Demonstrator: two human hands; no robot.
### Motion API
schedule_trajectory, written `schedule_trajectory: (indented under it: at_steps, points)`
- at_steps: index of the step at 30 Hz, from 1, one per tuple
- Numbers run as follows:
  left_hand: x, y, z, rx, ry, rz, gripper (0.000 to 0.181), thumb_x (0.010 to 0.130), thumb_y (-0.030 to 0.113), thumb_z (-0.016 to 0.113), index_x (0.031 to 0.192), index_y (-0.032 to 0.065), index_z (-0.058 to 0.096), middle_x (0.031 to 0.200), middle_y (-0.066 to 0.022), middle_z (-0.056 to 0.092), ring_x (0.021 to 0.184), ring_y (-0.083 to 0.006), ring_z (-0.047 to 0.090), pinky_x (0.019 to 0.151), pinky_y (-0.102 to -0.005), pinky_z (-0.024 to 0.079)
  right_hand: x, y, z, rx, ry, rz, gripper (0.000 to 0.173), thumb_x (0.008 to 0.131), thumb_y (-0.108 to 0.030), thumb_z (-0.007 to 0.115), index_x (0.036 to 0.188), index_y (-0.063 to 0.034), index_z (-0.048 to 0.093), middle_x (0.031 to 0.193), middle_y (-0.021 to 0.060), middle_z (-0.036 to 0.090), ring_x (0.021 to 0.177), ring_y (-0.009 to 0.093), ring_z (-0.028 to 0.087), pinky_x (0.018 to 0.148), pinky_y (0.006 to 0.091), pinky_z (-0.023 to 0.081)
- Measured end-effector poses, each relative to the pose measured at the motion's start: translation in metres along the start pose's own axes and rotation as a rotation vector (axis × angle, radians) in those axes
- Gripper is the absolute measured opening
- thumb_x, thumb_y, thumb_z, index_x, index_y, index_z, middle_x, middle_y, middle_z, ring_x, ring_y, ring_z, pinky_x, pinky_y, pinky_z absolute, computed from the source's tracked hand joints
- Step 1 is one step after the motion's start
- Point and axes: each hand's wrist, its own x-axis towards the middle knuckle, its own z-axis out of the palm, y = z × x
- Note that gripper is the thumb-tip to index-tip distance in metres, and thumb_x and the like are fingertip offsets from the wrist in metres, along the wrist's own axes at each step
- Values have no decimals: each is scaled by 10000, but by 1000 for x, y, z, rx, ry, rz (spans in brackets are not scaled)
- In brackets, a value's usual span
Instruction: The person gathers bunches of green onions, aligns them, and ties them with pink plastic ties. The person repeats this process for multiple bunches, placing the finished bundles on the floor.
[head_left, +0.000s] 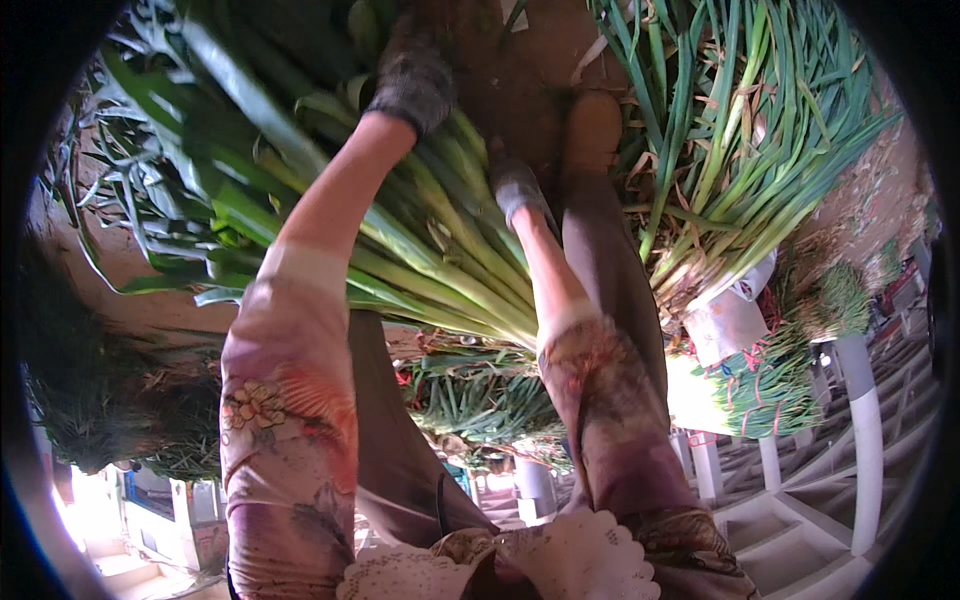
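Observation:
Both my hands wear dark grey knit gloves. My left hand (415, 84) reaches over a large spread of green onions (442, 255) and touches or nearly touches their leaves. Its fingers are lost in shadow, so I cannot tell whether it grips any stalks. Lower and to the right, my right hand (516, 184) is beside the stalks, close to my trouser leg (611, 247). Its fingers are dark and partly hidden. The onions' leaves fan out to the upper left, and their pale stalk ends narrow toward my right forearm.
Another heap of green onions (720, 150) lies to the right, beyond my shoe (592, 131). Near its root ends is a white container (724, 322). Tied bundles (772, 390) with red bands and more green piles (480, 397) lie behind me. White columns (866, 450) stand farther off.

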Motion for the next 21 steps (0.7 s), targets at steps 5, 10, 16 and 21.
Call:
schedule_trajectory:
  at_steps: [5, 10, 16, 21]
  points:
    - [-73, -12, -19, -274, 78, -135, 250, 817, 282, 495, 900, 116, 662, 968, -85, 609, 1053, -277, 485, 1045, -459, 239, -71, -25, 15, -39, 289, 20, 527, 933, -478, 256, 1151, -115, 571, 1061, 218, 597, 988, 399, 555, 824, 457, 438]
    - [-60, -13, -10, -279, 185, -147, 259, 818, 300, 501, 869, 90, 643, 963, -109, 598, 1039, -291, 481, 1030, -469, 250, -62, -25, 8, 86, 417, -79, 506, 926, -488, 326, 1075, -89, 599, 999, 235, 608, 941, 379, 579, 828, 440, 447]
    - [-62, -20, -10, -302, 133, -145, 241, 787, 296, 519, 857, 98, 639, 952, -102, 597, 1037, -279, 482, 1037, -461, 243, -18, -30, -17, 120, 207, 23, 502, 910, -490, 372, 1087, -79, 599, 1080, 209, 595, 1014, 380, 557, 861, 426, 439]
    - [-47, -16, -14, -305, 14, -95, 239, 799, 316, 527, 845, 109, 637, 957, -98, 607, 1048, -277, 493, 1023, -458, 260, 2, -58, -8, 136, 193, -102, 469, 911, -411, 374, 1214, -91, 536, 1209, 207, 531, 1106, 377, 497, 948, 430, 381]
